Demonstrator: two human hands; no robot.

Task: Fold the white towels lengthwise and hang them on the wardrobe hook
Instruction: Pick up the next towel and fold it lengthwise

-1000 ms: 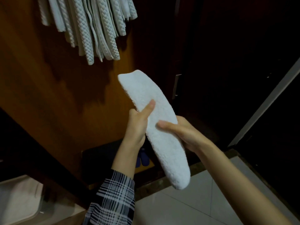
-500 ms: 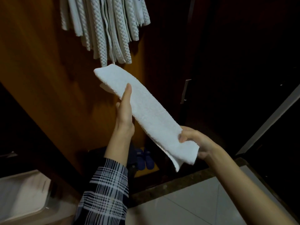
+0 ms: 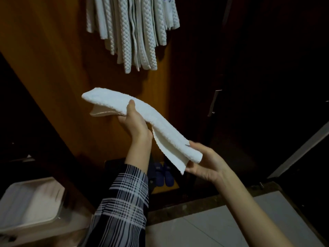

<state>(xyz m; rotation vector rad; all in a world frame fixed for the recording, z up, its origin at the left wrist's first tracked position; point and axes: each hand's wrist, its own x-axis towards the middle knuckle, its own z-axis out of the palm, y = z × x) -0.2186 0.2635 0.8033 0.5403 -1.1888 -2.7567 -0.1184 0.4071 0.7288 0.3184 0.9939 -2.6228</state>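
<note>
You hold the folded white towel stretched at centre frame, left hand clamped near its upper end, right hand pinching its lower end, so next, I judge, lift it toward the hung towels at twelve o'clock.
</note>
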